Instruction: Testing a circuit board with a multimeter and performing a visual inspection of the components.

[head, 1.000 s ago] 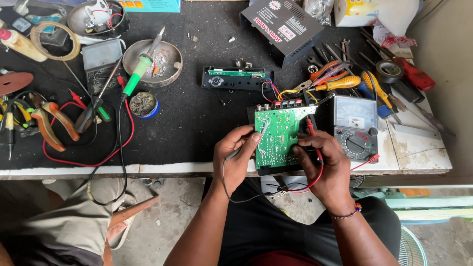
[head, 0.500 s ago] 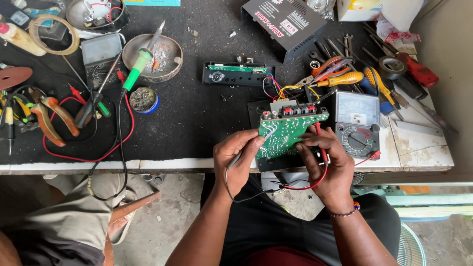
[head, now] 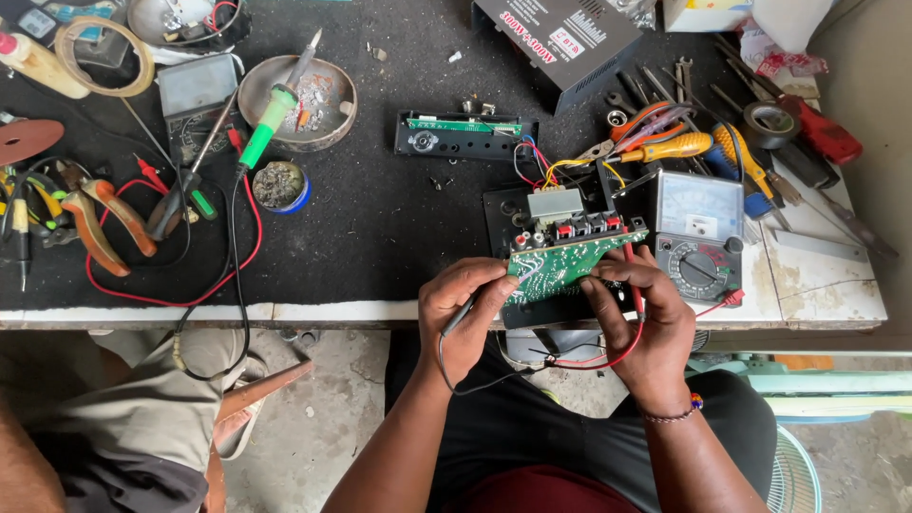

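**A:** Two hands work at the near edge of a long workbench (head: 817, 294) under a black mat, seen from above. What takes up the most room?

**B:** The bench itself, crowded with tools. At the top sits a black metal case (head: 560, 38), the biggest item on it. Beside the hands, on the right, lies an analogue multimeter (head: 701, 233) with a dial.

**A:** And the thing being handled?

**B:** A green circuit board (head: 570, 261), tilted, with its copper side up and its far edge carrying a row of red and white sockets. It is held at the bench's front edge, just left of the multimeter, above a black panel.

**A:** How do the hands stand?

**B:** The left hand (head: 465, 318) is closed around a black test probe (head: 459, 313), pinched like a pen, its tip at the board's left end. The right hand (head: 646, 332) grips the board's right end and a red test probe (head: 631, 280) together. Red and black leads loop below the hands.

**A:** Smaller things?

**B:** A green-handled soldering iron (head: 271, 109) rests across a round metal dish (head: 297, 100) at upper left. Orange-handled pliers (head: 95, 223) lie far left. A small tin (head: 281, 185) sits below the dish.
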